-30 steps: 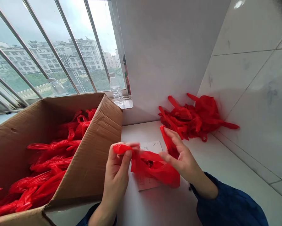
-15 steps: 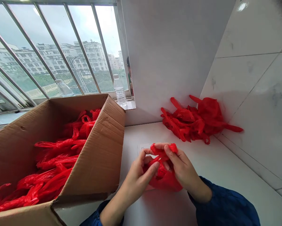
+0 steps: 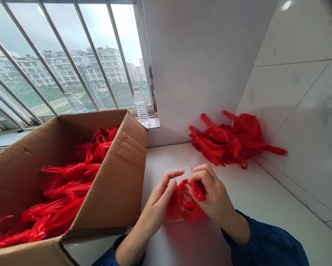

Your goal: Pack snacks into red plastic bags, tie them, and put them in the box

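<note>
A thin red plastic bag hangs bunched between my hands, just above the white table. My right hand is closed on its gathered, twisted upper part, thumb and fingers curled around the plastic. My left hand is at the bag's left side, index finger stretched toward the right hand and thumb held apart from it. Whether its lower fingers touch the plastic is hidden. Under the bag lies a flat white card or sheet with small print, partly covered.
A tall cardboard box on the left holds several red plastic bags. A heap of red bags lies against the wall at the back right. A clear bottle stands on the sill by the barred window.
The left fingers have come off the bunched plastic and spread. My right hand has curled tighter around the bag's upper part, which sits slightly lower. More of the white card shows.
</note>
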`<state>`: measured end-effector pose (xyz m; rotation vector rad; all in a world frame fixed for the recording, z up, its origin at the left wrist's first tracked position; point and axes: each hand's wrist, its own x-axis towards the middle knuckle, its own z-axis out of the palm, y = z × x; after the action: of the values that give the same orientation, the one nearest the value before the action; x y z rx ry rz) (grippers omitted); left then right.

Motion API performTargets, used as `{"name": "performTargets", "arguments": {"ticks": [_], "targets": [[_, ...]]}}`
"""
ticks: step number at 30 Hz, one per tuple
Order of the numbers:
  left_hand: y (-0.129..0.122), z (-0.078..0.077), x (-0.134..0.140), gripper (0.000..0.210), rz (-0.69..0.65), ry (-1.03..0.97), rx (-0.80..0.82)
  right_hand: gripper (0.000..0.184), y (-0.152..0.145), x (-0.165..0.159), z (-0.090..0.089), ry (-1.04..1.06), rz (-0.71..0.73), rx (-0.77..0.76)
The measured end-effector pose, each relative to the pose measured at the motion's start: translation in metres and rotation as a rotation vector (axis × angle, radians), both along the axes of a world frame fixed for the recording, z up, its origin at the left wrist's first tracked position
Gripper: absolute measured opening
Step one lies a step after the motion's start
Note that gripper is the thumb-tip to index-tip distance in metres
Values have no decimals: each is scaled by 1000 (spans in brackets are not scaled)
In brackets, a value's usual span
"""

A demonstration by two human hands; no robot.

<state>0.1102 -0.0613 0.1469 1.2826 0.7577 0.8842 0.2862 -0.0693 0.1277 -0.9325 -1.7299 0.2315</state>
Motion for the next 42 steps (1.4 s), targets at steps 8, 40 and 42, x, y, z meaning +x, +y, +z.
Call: {"name": "performTargets", "arguments": {"ticks": [8, 40, 42], "targets": [[7, -7, -5, 26, 157, 201, 395, 32, 2, 12, 2, -145, -30, 75], [36, -5, -50, 30, 614, 845, 890, 50, -11, 101, 22, -538, -109, -893], [31, -5, -44, 28, 562, 748, 841, 43, -10, 97, 26, -454, -59, -851]]}}
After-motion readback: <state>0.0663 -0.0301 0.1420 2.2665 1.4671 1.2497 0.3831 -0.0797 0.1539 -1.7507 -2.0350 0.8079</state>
